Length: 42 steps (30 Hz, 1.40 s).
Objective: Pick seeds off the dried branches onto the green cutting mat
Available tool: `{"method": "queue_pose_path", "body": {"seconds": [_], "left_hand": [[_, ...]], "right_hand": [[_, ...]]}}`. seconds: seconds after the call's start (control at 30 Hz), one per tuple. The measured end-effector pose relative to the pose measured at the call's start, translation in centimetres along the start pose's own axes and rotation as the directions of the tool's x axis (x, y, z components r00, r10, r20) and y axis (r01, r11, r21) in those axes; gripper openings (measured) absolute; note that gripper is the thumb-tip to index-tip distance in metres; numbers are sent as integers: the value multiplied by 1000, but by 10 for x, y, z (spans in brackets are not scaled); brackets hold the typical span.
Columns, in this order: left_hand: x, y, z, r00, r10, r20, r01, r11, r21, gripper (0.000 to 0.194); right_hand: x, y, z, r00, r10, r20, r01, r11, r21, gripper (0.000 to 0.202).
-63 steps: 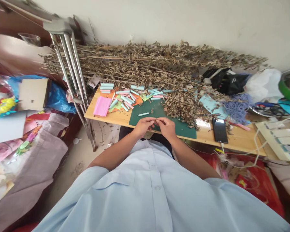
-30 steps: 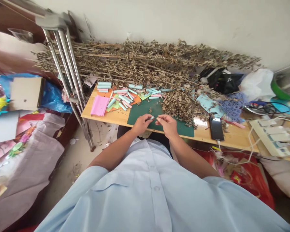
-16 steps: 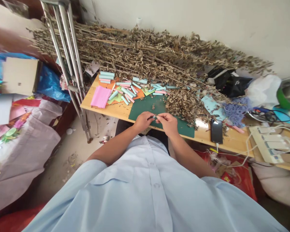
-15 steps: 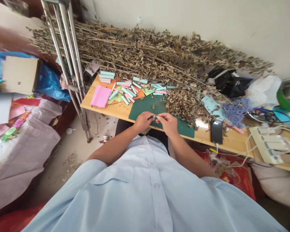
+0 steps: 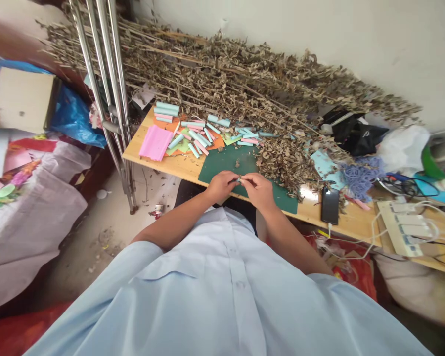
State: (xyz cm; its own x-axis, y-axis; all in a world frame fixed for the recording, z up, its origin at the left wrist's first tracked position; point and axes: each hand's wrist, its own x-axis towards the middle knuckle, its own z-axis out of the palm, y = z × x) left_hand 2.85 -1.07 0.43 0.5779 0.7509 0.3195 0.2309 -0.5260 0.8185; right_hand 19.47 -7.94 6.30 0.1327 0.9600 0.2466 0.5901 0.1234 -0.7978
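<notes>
My left hand (image 5: pixel 221 186) and my right hand (image 5: pixel 258 190) meet over the front edge of a green mat (image 5: pixel 228 161). Both are closed, thumbs and fingertips pinching one small bluish piece (image 5: pixel 239 180) between them; it is mostly hidden, so I cannot make out its kind. A heap of dried leaves (image 5: pixel 282 160) lies on the mat's right side, just beyond my right hand. Left of the mat are several small light-blue and pink rolls (image 5: pixel 198 136) on orange and green paper. A pink sheet (image 5: pixel 155 142) lies near the table's left corner.
Long dried plant stalks (image 5: pixel 222 74) stretch along the wall behind the wooden table (image 5: pixel 178 165). To the right are a phone (image 5: pixel 330 205) on a cable, blue yarn (image 5: pixel 361 179) and a power strip (image 5: pixel 398 225). Metal crutches (image 5: pixel 107 74) stand at the left.
The head view has tilted slightly, so the surroundings shift a little. Both hands stay together, and the fingertips have shifted slightly around the small piece.
</notes>
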Motion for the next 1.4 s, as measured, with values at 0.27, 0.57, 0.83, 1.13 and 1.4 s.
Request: {"method": "queue_pose_path", "body": {"seconds": [0.27, 0.57, 0.83, 1.13, 1.4], "left_hand": [[1, 4, -2, 1000, 9, 6, -9, 1000, 2, 15], [1, 3, -1, 1000, 2, -2, -3, 1000, -26, 16], [-1, 6, -2, 1000, 1, -27, -3, 997, -77, 22], [-2, 3, 1, 995, 47, -87, -62, 982, -177, 27], [-2, -3, 5, 998, 19, -61, -28, 987, -158, 28]], "right_hand": [[4, -3, -9, 993, -71, 91, 78, 994, -74, 17], [11, -2, -11, 985, 89, 149, -65, 985, -159, 13], [20, -14, -18, 964, -34, 265, 106, 959, -264, 12], [30, -32, -23, 929, -48, 366, 174, 931, -321, 15], [34, -28, -21, 942, -8, 336, 118, 944, -308, 11]]}}
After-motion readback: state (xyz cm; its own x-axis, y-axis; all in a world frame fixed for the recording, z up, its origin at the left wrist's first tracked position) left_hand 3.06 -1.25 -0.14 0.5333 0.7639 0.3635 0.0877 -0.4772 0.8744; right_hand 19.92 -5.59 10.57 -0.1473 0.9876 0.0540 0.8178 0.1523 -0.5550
